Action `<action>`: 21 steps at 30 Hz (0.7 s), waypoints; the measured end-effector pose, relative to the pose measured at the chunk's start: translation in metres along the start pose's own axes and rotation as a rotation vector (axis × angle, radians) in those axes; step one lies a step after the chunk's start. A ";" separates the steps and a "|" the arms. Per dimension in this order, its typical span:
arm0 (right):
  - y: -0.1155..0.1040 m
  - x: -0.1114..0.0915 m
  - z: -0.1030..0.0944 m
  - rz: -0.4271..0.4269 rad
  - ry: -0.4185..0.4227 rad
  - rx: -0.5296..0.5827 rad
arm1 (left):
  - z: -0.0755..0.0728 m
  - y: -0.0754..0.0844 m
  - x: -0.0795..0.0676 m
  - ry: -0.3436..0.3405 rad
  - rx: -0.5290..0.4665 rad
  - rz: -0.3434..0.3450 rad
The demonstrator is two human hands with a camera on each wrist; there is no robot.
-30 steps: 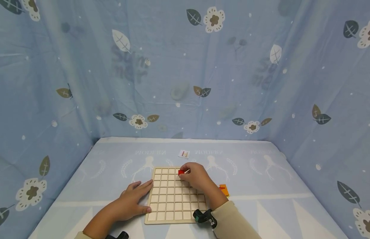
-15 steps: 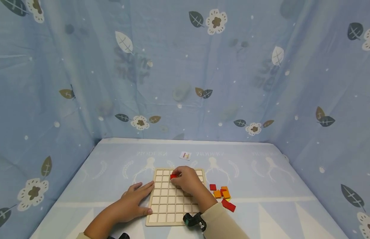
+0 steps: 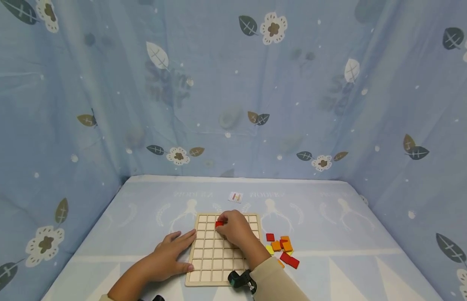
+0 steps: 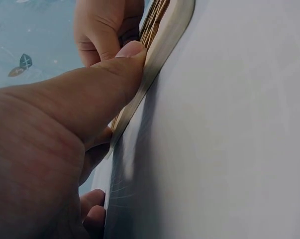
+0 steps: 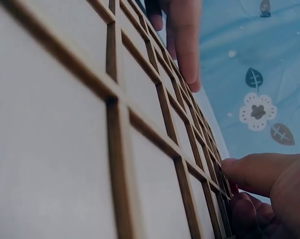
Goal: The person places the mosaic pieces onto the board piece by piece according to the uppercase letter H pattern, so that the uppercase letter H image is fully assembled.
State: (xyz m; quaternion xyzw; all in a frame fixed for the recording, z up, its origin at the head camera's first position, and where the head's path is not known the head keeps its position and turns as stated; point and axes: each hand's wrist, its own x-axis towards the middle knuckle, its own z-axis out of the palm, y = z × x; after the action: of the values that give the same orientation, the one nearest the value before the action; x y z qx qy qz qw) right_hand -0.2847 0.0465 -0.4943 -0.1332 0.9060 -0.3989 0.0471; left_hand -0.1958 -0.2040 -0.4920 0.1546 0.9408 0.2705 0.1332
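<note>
1. I see a flat wooden grid board under both hands, pale wood, its raised thin ribs cutting it into square cells. Every cell I can see holds nothing, save the one at the right hand's fingertips.
2. My right hand lies over the far part of the board, fingers curled, pinching a small red tile at their tips. The tile sits low on a cell in the second row from the far edge; I cannot tell whether it is fully seated.
3. My left hand lies flat beside the board's left edge, fingers straight, holding nothing. In the left wrist view the thumb presses against the board's rounded rim.
4. In the right wrist view the cell floors read smooth and matte, the ribs darker at their cut edges.
5. Just to the right of the right forearm a loose heap of tiles lies on the cloth: red, orange and yellow, flat, squares and one longer red rectangle.
6. Beyond the right hand, past the board's far edge, lies a small white card with coloured marks.
7. The table cover is light blue printed fabric; the leaf-and-flower curtain behind hangs in soft folds.
</note>
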 end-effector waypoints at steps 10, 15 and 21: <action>-0.004 0.001 0.009 0.011 0.009 -0.049 | -0.001 -0.003 -0.003 0.006 0.009 -0.039; -0.003 0.002 0.008 0.002 0.007 -0.074 | -0.001 -0.004 -0.002 0.008 0.008 -0.035; 0.000 0.002 0.003 0.011 0.014 -0.077 | 0.000 0.000 0.002 0.008 -0.008 -0.014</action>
State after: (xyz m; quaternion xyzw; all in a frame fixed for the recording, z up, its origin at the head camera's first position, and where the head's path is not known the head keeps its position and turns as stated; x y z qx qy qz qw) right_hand -0.2857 0.0438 -0.4959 -0.1273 0.9217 -0.3646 0.0375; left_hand -0.1973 -0.2033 -0.4917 0.1464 0.9413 0.2741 0.1321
